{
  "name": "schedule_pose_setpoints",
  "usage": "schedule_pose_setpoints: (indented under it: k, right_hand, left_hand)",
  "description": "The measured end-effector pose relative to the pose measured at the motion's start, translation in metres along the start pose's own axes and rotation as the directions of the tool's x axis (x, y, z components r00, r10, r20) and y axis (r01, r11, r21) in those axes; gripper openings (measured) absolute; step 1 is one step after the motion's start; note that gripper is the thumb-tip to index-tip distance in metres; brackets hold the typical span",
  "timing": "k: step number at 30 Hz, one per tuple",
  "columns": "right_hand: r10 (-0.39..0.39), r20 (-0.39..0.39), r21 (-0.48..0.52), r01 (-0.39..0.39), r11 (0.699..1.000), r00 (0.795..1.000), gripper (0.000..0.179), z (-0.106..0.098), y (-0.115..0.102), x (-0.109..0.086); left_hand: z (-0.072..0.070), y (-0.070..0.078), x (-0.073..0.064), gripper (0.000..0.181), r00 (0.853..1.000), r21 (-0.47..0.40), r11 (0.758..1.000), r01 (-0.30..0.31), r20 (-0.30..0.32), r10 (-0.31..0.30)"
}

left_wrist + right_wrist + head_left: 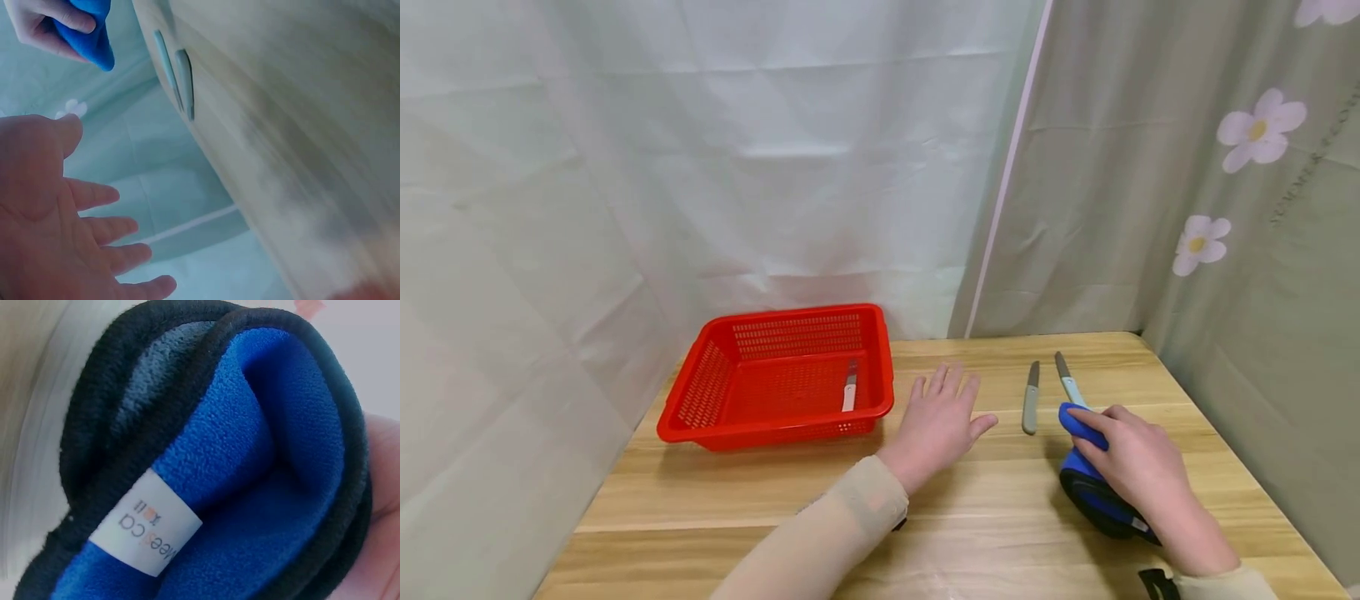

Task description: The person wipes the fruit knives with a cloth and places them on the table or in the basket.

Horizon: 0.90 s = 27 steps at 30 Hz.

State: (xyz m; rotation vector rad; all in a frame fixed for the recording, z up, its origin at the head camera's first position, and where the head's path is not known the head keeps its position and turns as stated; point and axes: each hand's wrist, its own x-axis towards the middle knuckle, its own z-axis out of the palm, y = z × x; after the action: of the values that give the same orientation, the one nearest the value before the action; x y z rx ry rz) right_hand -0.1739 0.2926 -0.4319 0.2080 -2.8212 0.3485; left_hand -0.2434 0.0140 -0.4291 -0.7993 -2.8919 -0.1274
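Note:
My right hand [1131, 458] pinches a blue cloth [1086, 425] with black edging, holding it above the right side of the table. A white label [147, 522] shows on the folded cloth in the right wrist view. My left hand [936, 425] hovers over the table with its fingers spread, palm down, and holds nothing. Between the hands, a knife with a grey-green handle [1031, 408] lies on the wood. Another knife with a light blue handle [1071, 387] lies just beyond the cloth, which hides the end of its handle.
Left of my left hand stands a red plastic basket [715, 435] with slotted walls. Inside it lies a white-handled knife [849, 396] near the right wall. Pale curtains [850, 167] hang behind and beside the wooden table [737, 517].

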Motion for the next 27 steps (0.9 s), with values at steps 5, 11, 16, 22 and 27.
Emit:
schedule_pose_setpoints:
  k: [5, 11, 16, 22, 27]
  right_hand:
    - [0.002, -0.022, -0.022, -0.002, 1.000, 1.000, 0.044, -0.001, 0.007, -0.002]
    - [0.005, -0.025, -0.042, -0.006, 0.999, 1.000, 0.043, -0.002, 0.013, -0.003]
    - [0.037, -0.009, -0.044, -0.037, 0.998, 0.999, 0.043, -0.004, 0.017, -0.006]
    - [0.050, 0.002, -0.046, -0.050, 0.998, 0.999, 0.042, -0.006, 0.022, -0.008]
    - [0.052, 0.008, -0.047, -0.052, 0.998, 0.999, 0.043, -0.006, 0.025, -0.008]
  left_hand:
    - [0.008, 0.010, 0.005, 0.074, 0.999, -0.002, 1.000, -0.023, 0.024, 0.023]
    - [0.018, 0.020, 0.011, 0.071, 0.998, -0.017, 0.999, -0.049, 0.041, 0.049]
    - [0.025, 0.032, 0.016, 0.070, 0.996, -0.010, 0.998, -0.066, 0.055, 0.066]
    - [0.036, 0.045, 0.022, 0.071, 0.992, -0.007, 0.997, -0.076, 0.099, 0.076]
    - [0.045, 0.055, 0.026, 0.073, 0.988, -0.004, 0.996, -0.087, 0.126, 0.087]
